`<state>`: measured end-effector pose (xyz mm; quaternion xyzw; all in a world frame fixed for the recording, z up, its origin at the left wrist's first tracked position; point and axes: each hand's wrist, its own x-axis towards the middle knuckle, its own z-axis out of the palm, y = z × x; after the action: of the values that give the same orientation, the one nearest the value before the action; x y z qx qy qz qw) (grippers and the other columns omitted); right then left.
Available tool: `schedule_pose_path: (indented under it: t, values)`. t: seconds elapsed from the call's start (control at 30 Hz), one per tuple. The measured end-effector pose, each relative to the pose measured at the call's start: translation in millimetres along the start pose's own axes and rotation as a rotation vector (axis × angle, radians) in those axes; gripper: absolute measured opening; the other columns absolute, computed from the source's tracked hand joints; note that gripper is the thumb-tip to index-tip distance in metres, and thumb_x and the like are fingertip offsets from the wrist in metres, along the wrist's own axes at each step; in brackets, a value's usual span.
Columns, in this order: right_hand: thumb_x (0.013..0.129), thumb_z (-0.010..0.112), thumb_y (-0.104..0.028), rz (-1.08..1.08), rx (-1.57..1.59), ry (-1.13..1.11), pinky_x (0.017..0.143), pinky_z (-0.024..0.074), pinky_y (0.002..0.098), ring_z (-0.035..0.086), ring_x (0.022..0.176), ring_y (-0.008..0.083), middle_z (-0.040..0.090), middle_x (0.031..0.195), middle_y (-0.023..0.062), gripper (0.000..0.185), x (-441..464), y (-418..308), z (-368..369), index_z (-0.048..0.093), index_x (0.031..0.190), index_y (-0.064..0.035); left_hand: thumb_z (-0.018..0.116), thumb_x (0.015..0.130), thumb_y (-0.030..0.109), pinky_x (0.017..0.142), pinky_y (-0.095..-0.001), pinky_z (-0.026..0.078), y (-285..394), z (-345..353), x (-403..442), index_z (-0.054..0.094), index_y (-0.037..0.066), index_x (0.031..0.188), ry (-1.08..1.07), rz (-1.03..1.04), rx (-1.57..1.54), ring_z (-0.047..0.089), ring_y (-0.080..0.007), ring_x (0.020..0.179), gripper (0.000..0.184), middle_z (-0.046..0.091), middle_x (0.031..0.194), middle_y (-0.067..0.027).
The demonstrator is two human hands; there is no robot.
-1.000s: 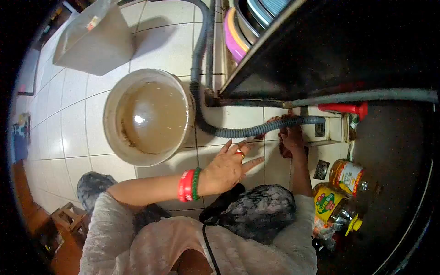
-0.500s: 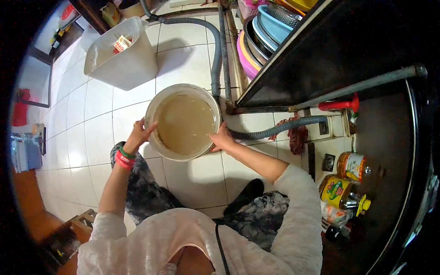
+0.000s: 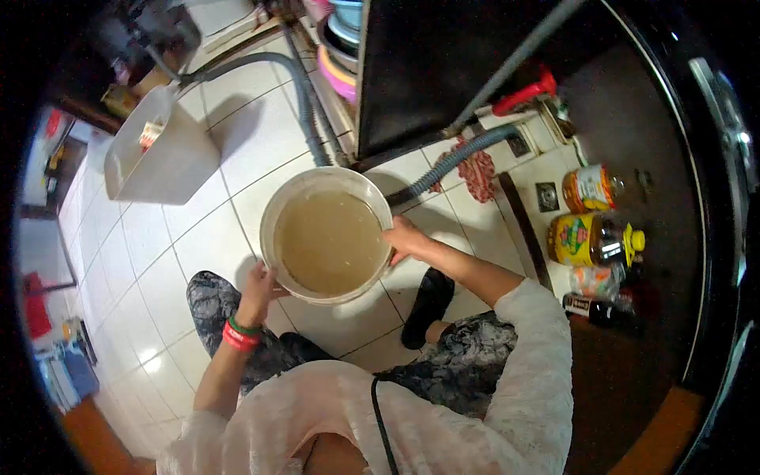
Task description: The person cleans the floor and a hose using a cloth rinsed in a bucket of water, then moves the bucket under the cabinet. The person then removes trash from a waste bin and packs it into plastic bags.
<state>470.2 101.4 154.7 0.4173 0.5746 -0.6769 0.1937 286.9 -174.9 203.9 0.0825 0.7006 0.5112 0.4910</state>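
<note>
A round white bucket [image 3: 269, 231] of murky brown water [image 3: 328, 241] is in front of me, between my feet and the grey hose. My left hand [image 3: 260, 291], with red and green bands at the wrist, grips its lower left side. On the right side my right hand [image 3: 406, 240] holds the rim, thumb on top. The fingers of both hands are partly hidden behind the bucket wall. The ribbed grey hose [image 3: 467, 150] passes behind the bucket. A reddish cloth [image 3: 478, 176] lies on the tiles beside the hose's right end.
A white bin [image 3: 170, 162] stands at the upper left. Stacked basins [image 3: 339, 71] are beside the dark cabinet panel [image 3: 419, 71]. Oil bottles [image 3: 582, 240] and a dark bottle [image 3: 599, 311] are at the right, near a floor drain [image 3: 547, 197]. My feet are just below the bucket.
One second ago my right hand was at the cloth and my left hand was spread in the air. Both hands have since moved to the bucket and taken hold of it. The view has turned.
</note>
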Motion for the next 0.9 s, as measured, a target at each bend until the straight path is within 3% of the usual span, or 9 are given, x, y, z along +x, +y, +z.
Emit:
schedule_pose_path:
  t: [0.13,0.17,0.23,0.3,0.43,0.57,0.6,0.7,0.9]
  values:
    - [0.08,0.058,-0.024,-0.012,0.052,-0.058,0.049,0.0556,0.0393,0.064,0.074,0.0294,0.057,0.106,0.0167,0.055,-45.3,37.4,-63.4,0.037,0.126,-0.0035,0.05,0.09,0.02,0.065,-0.0333,0.055,-5.8,59.6,-1.3,0.038,-0.006,0.118,-0.077,-0.001,-0.095,0.06,-0.0195,0.074,0.04,0.057,0.088,-0.0132]
    - [0.079,0.058,-0.023,-0.521,-0.209,-0.029,0.049,0.0556,0.0382,0.064,0.068,0.0283,0.058,0.103,0.0166,0.053,-40.7,71.4,-83.2,0.039,0.123,-0.0016,0.052,0.089,0.02,0.068,-0.0338,0.054,-7.5,71.7,0.8,0.035,-0.009,0.121,-0.13,-0.006,-0.099,0.061,-0.0203,0.076,0.046,0.058,0.091,-0.013]
    - [0.079,0.058,-0.023,-1.016,-0.48,0.024,0.048,0.0556,0.0371,0.064,0.062,0.0272,0.06,0.099,0.0165,0.051,-57.7,88.0,-101.4,0.041,0.121,0.0004,0.052,0.089,0.02,0.066,-0.033,0.054,12.2,106.7,8.8,0.038,-0.008,0.118,-0.203,0.0,-0.04,0.06,-0.019,0.073,0.043,0.058,0.087,-0.012]
    - [0.077,0.058,-0.024,0.03,0.202,0.296,0.047,0.0553,0.0349,0.064,0.059,0.0269,0.061,0.097,0.019,0.051,-87.2,85.2,-117.8,0.043,0.116,0.0065,0.053,0.088,0.02,0.063,-0.0322,0.053,29.6,139.5,29.5,0.04,-0.007,0.116,-0.281,0.012,0.025,0.059,-0.0177,0.07,0.041,0.058,0.083,-0.011]
    - [0.078,0.05,-0.015,0.078,0.25,0.61,0.049,0.0561,0.0358,0.065,0.066,0.0294,0.06,0.098,0.0232,0.046,-113.5,83.7,-151.8,0.041,0.114,0.0118,0.053,0.087,0.017,0.057,-0.0272,0.052,42.5,198.8,88.0,0.049,-0.004,0.106,-0.415,0.126,0.119,0.057,-0.0131,0.063,0.029,0.057,0.073,-0.0069]
    - [0.078,0.046,-0.012,-0.143,0.326,0.918,0.045,0.0551,0.0397,0.062,0.068,0.0324,0.052,0.114,0.0174,0.056,-96.8,102.4,-201.4,0.032,0.132,-0.0129,0.054,0.088,0.021,0.05,-0.027,0.049,78.9,263.8,138.4,0.052,-0.004,0.097,-0.418,0.181,0.19,0.054,-0.0132,0.053,0.027,0.056,0.067,-0.0058]
    - [0.079,0.045,-0.013,-0.142,0.326,0.903,0.048,0.0546,0.0397,0.061,0.07,0.0316,0.048,0.12,0.0146,0.058,-103.9,92.6,-213.2,0.029,0.134,-0.0236,0.054,0.088,0.022,0.05,-0.0279,0.05,87.8,280.7,155.5,0.054,-0.004,0.094,-0.423,0.197,0.208,0.054,-0.0139,0.052,0.027,0.056,0.067,-0.0061]
    - [0.082,0.043,-0.016,-0.225,0.503,0.886,0.05,0.0528,0.0411,0.06,0.071,0.0313,0.05,0.115,0.0136,0.055,-71.9,122.7,-268.3,0.029,0.135,-0.0235,0.061,0.079,0.026,0.046,-0.0319,0.051,121.1,328.6,190.2,0.059,-0.009,0.072,-0.457,0.23,0.226,0.058,-0.0185,0.058,0.036,0.059,0.069,-0.0104]
    - [0.084,0.045,-0.041,-0.161,0.579,0.739,0.053,0.0503,0.0394,0.057,0.065,0.025,0.054,0.104,0.0125,0.046,-53.4,130.5,-364.1,0.039,0.123,-0.0171,0.065,0.078,0.04,0.053,-0.029,0.048,197.8,407.0,201.2,0.061,-0.003,0.073,-0.365,0.181,0.468,0.054,-0.0135,0.057,0.043,0.057,0.067,-0.0066]
